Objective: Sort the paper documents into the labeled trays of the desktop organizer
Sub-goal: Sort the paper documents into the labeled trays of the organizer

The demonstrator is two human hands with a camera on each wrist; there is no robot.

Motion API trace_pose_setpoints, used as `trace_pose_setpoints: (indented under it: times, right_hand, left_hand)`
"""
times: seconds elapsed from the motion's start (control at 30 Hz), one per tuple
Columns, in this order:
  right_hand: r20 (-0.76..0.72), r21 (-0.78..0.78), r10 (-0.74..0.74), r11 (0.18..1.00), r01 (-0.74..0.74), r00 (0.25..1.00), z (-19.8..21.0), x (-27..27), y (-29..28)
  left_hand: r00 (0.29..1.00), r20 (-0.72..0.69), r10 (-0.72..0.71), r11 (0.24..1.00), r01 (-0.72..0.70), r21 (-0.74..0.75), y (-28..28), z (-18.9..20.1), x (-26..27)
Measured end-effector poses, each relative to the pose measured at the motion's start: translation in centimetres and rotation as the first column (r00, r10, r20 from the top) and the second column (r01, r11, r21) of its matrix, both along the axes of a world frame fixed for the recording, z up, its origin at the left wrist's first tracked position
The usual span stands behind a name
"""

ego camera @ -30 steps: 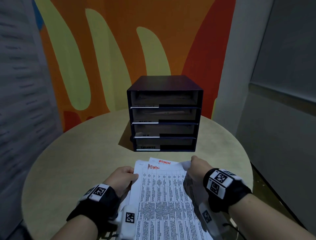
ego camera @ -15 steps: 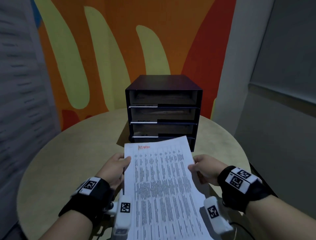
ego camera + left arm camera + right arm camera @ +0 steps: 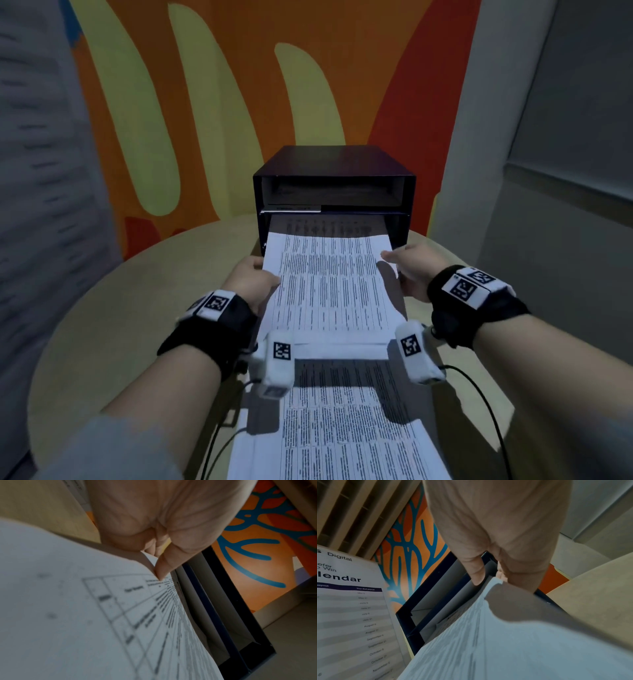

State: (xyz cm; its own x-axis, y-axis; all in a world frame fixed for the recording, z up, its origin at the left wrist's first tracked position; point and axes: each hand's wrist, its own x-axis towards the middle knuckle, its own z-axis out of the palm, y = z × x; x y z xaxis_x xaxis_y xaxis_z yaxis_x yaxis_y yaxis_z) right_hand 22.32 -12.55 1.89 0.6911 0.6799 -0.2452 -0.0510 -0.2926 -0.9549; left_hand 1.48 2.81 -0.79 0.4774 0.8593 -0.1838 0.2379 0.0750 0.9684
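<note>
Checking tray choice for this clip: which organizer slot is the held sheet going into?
The second slot from the top: the sheet, held by left hand and right hand, has its far edge inside it. The top slot takes no sheet.

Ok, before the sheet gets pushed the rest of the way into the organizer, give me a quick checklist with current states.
1. Left hand pinches the printed sheet at its left edge: ok.
2. Right hand holds the right edge: ok.
3. Leading edge inside the second tray from the top of the desktop organizer: ok.
4. Sheet runs square to the opening: ok.
5. Tray label matches the sheet: cannot tell, text is unreadable.
6. Remaining papers lie on the round table: ok.
</note>
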Motion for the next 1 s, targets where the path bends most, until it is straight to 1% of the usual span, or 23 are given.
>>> trace_pose_setpoints:
  times: [0.1, 0.17, 0.23, 0.3, 0.33, 0.4, 0.43, 0.47, 0.5, 0.53, 0.57, 0.6, 0.63, 0.7, 0.8, 0.83, 0.93, 1.0]
  right_hand:
    - [0.012, -0.042, 0.04, 0.998, -0.04, 0.999, -1.0, 0.3, -0.2]
    - [0.077, -0.061, 0.027, 0.998, -0.023, 0.997, -1.7, 0.7, 0.0]
    - [0.143, -0.023, -0.044, 0.999, 0.048, 0.989, -2.1, 1.1, 0.2]
    - [0.131, 0.034, -0.126, 0.992, 0.122, 0.983, -2.4, 1.5, 0.6]
    - [0.129, 0.053, -0.156, 0.987, 0.151, 0.979, -2.5, 1.6, 0.9]
    - [0.16, 0.087, -0.197, 0.979, 0.185, 0.967, -2.6, 1.7, 1.2]
    - [0.192, 0.098, -0.219, 0.974, 0.203, 0.957, -2.6, 1.7, 1.3]
    - [0.23, 0.112, -0.242, 0.969, 0.221, 0.943, -2.6, 1.7, 1.4]
    - [0.263, 0.13, -0.266, 0.962, 0.239, 0.927, -2.7, 1.6, 1.3]
    - [0.291, 0.149, -0.281, 0.957, 0.247, 0.915, -2.9, 1.6, 1.2]
    - [0.307, 0.165, -0.29, 0.954, 0.25, 0.906, -3.1, 1.6, 1.2]
    - [0.318, 0.17, -0.292, 0.954, 0.248, 0.902, -3.4, 1.7, 1.2]
    - [0.316, 0.174, -0.288, 0.954, 0.243, 0.904, -3.6, 1.8, 1.2]
    - [0.295, 0.171, -0.268, 0.959, 0.225, 0.917, -3.8, 1.9, 1.0]
    - [0.219, 0.203, -0.259, 0.955, 0.216, 0.941, -3.4, 1.1, 0.5]
    - [0.245, 0.199, -0.247, 0.959, 0.201, 0.937, -3.3, 0.7, 0.2]
    - [0.442, 0.083, -0.14, 0.99, 0.116, 0.886, -3.3, -0.4, -0.3]
    - [0.607, -0.006, -0.051, 0.998, 0.069, 0.793, -3.3, -1.1, -0.7]
  left_hand:
    - [0.998, 0.032, 0.048, 0.998, -0.05, 0.05, 0.2, 0.6, 1.0]
    - [0.997, 0.042, 0.069, 0.991, -0.073, 0.11, 0.3, 0.9, 1.5]
    - [0.999, -0.015, 0.04, 0.972, -0.035, 0.231, -0.2, 1.2, 1.7]
    - [0.988, -0.152, -0.013, 0.919, 0.072, 0.387, -0.8, 1.1, 1.8]
    - [0.967, -0.253, -0.026, 0.873, 0.145, 0.466, -1.3, 1.1, 1.9]
    - [0.887, -0.462, 0.003, 0.723, 0.317, 0.614, -2.4, 1.1, 1.9]
    - [0.837, -0.547, 0.014, 0.655, 0.406, 0.638, -3.2, 1.2, 1.8]
    - [0.786, -0.618, 0.01, 0.609, 0.485, 0.628, -3.7, 1.3, 1.8]
    - [0.741, -0.672, 0.007, 0.571, 0.548, 0.611, -4.3, 1.4, 1.7]
    - [0.701, -0.714, 0.008, 0.548, 0.594, 0.589, -4.9, 1.3, 1.6]
    - [0.673, -0.74, 0.01, 0.532, 0.623, 0.574, -5.2, 1.1, 1.6]
    - [0.66, -0.751, 0.012, 0.518, 0.638, 0.569, -5.4, 0.9, 1.5]
    - [0.664, -0.748, 0.013, 0.508, 0.64, 0.576, -5.5, 0.8, 1.5]
    - [0.701, -0.713, -0.003, 0.476, 0.628, 0.616, -5.5, 0.5, 1.5]
    - [0.753, -0.658, -0.027, 0.436, 0.601, 0.67, -5.1, 0.3, 1.6]
    - [0.761, -0.649, -0.023, 0.429, 0.593, 0.681, -4.9, 0.2, 1.7]
    - [0.778, -0.629, -0.008, 0.408, 0.577, 0.708, -4.4, 0.3, 1.9]
    - [0.75, -0.662, -0.015, 0.395, 0.612, 0.685, -4.3, 0.3, 2.0]
